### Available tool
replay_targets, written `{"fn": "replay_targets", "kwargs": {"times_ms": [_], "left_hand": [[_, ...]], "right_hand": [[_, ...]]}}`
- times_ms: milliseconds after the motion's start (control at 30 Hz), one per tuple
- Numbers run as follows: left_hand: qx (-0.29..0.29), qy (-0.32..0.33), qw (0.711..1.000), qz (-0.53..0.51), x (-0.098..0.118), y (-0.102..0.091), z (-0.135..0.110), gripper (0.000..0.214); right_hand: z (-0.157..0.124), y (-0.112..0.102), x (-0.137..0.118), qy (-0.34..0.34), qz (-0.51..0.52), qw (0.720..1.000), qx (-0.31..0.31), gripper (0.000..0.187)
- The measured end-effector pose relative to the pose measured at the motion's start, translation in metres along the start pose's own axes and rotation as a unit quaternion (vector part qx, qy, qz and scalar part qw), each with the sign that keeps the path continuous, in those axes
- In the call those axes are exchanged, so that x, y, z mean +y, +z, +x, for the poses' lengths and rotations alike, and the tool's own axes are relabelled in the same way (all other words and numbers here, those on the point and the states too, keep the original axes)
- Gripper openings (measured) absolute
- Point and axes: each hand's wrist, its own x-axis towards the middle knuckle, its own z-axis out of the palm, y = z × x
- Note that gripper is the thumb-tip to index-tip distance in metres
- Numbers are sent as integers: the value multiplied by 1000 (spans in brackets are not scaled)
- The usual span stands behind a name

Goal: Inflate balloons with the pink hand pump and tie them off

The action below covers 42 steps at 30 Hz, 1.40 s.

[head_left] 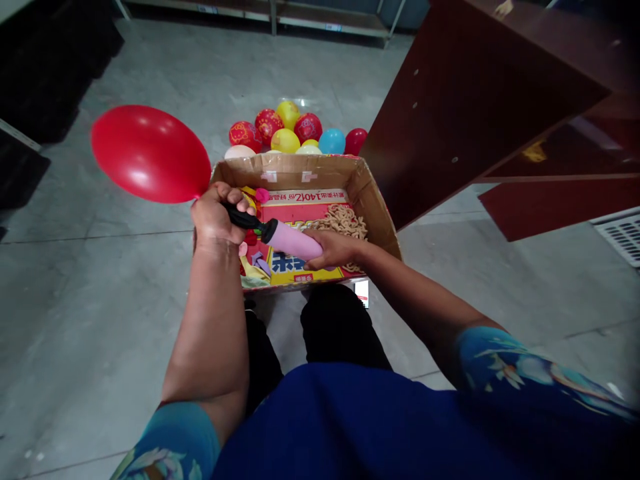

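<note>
A red inflated balloon (150, 153) sticks out to the left, its neck pinched in my left hand (217, 213). The black nozzle end of a balloon pump (297, 240) runs into that same hand. My right hand (333, 249) wraps round the pump's pink barrel at its far end. Both hands are above an open cardboard box (300, 172). Deflated balloons (256, 267) in several colours lie in its left part. On the right of the box is a pile of beige, string-like pieces (343, 223). The neck's fit on the nozzle is hidden by my fingers.
Several inflated balloons (285, 141) in red, yellow and blue rest on the grey floor (125, 280) beyond the box. A dark red wooden board structure (450, 100) stands close on the right. Low shelves (330, 20) line the back, and black crates (50, 73) are at left.
</note>
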Motion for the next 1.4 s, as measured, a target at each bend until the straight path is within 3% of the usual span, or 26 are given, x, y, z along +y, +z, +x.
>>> {"fn": "replay_targets", "kwargs": {"times_ms": [100, 267, 400, 800, 933, 1033, 1267, 1400], "left_hand": [[-22, 26, 999, 2, 8, -1, -2, 24], [10, 72, 997, -13, 26, -11, 0, 22], [25, 77, 996, -25, 26, -12, 3, 24], [16, 48, 999, -7, -8, -5, 8, 24], [18, 38, 999, -1, -12, -6, 8, 24], [19, 35, 999, -7, -6, -8, 7, 22], [25, 92, 995, -41, 27, -24, 7, 19], [15, 98, 994, -38, 29, -27, 7, 19]], "right_hand": [[-9, -2, 5, -4, 13, 1000, -13, 62], [-35, -12, 16, 25, 44, 999, -17, 63], [-47, -12, 22, 47, 79, 996, -21, 61], [-3, 4, 3, 39, 61, 997, -7, 54], [-1, 9, 2, 32, 68, 997, 10, 53], [-9, 7, 5, 64, 73, 995, 1, 50], [-34, -2, 23, 59, 69, 996, 1, 56], [-36, 3, 24, 48, 70, 996, -2, 55]]}}
